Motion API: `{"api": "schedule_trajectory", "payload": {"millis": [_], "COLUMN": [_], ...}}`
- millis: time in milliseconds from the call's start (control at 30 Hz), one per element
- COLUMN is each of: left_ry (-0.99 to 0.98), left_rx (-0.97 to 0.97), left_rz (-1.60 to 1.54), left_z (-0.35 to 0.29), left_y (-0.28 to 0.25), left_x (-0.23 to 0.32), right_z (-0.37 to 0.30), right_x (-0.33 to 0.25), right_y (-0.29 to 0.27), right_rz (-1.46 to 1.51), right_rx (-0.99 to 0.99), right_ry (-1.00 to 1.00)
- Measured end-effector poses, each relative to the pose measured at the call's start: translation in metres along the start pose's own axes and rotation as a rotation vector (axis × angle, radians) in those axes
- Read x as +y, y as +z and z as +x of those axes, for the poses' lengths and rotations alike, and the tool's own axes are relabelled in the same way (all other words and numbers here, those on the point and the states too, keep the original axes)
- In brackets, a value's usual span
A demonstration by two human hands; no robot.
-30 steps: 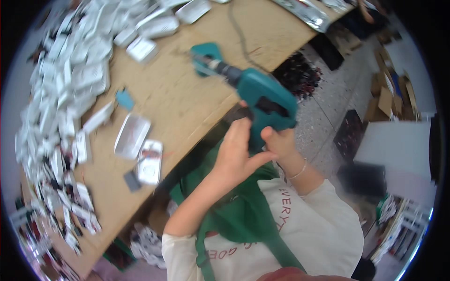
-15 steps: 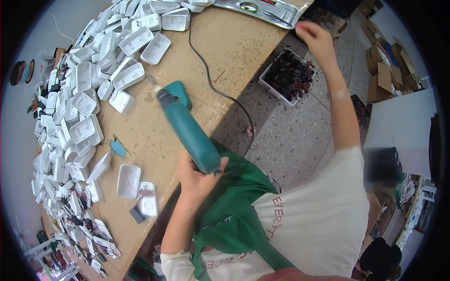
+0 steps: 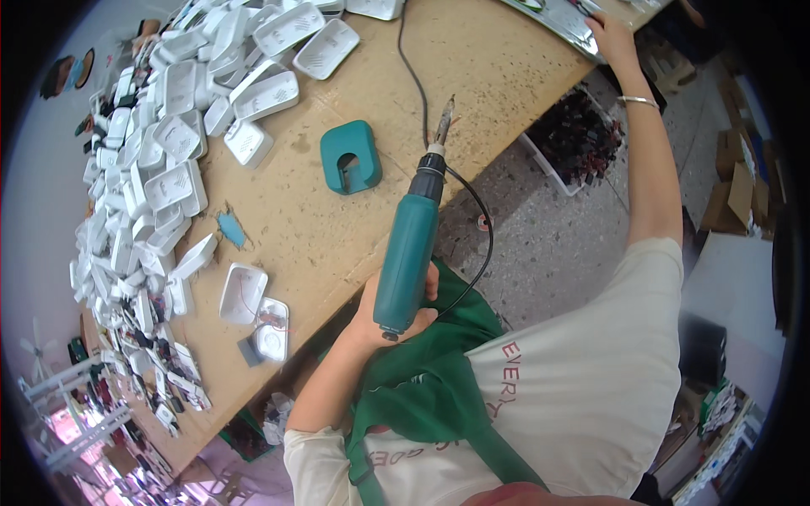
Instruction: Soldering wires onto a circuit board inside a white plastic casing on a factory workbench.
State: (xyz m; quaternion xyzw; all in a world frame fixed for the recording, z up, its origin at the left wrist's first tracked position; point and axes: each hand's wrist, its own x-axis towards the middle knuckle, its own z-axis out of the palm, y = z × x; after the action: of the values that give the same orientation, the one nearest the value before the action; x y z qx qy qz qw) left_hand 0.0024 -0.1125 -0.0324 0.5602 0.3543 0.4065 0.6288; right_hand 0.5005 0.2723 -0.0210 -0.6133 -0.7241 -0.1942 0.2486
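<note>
My left hand (image 3: 371, 305) is wrapped round a teal soldering gun (image 3: 408, 244), its metal tip pointing to the far side over the table. A dark cord bends away beside the tool. Stretched out to the far right, my right hand (image 3: 614, 40) is at the edge of a metal tray (image 3: 567, 27); its fingers are closed by a dark and reddish thin item, only partly visible. A teal stand with a round cutout (image 3: 366, 139) sits on the table left of the tip. Nearer me lie an open white plastic shell (image 3: 242, 291) and a second shell with thin red wires (image 3: 272, 341).
White plastic casings (image 3: 173, 173) are heaped along the table's left side. A small dark block (image 3: 250, 352) lies by the wired shell. Below the table's right edge, a bin of black parts (image 3: 578, 139) stands on the floor. Cardboard boxes (image 3: 734, 190) are further right.
The soldering gun has swung right, its tip moving away from above the teal stand, which now shows fully. My right hand has moved further along the tray's edge. The view has shifted.
</note>
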Motion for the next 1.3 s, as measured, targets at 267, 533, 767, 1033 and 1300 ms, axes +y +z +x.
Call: {"api": "schedule_trajectory", "payload": {"millis": [267, 533, 767, 1033, 1300], "left_ry": [0.035, -0.142, -0.124, -0.138, -0.174], "left_rx": [-0.21, -0.283, -0.292, -0.265, -0.232], "left_rz": [0.371, -0.119, -0.098, -0.185, -0.214], "left_z": [-0.007, -0.004, 0.002, 0.0, -0.001], "left_y": [-0.005, -0.002, 0.001, 0.003, 0.0], "left_x": [-0.008, -0.007, -0.004, -0.005, -0.006], "right_z": [-0.204, -0.253, -0.252, -0.251, -0.254], "right_x": [-0.203, -0.279, -0.286, -0.265, -0.281], "right_y": [-0.169, -0.203, -0.192, -0.174, -0.188], "right_rz": [1.125, 0.941, 0.948, 0.778, 0.757], "right_rx": [-0.228, -0.252, -0.163, -0.105, -0.116], "right_ry": [0.266, 0.403, 0.383, 0.457, 0.332]}}
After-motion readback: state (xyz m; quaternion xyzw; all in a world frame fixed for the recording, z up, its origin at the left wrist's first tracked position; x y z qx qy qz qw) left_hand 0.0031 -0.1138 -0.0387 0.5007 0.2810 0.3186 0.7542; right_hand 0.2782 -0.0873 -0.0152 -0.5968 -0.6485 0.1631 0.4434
